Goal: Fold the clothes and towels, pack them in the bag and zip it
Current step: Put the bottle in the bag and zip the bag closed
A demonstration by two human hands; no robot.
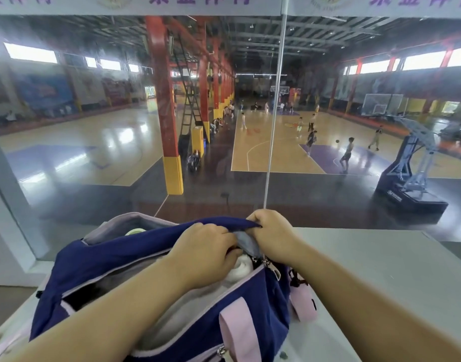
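Note:
A navy bag (114, 257) with pale pink straps (239, 333) lies on a white table (380, 270), its top zip open. White folded cloth (241, 269) shows inside the opening. My left hand (205, 253) reaches over the opening and pinches the bag's far flap near its right end. My right hand (272, 235) grips the same navy flap and its grey lining at the right corner, touching the left hand. A metal zip pull (267, 263) hangs just below my right hand.
Behind the table stands a glass pane with a vertical seam (273, 126), overlooking a basketball hall with people far below. A second pink strap (303, 300) hangs over the bag's right end. A pale grey wall post (7, 194) rises at the left.

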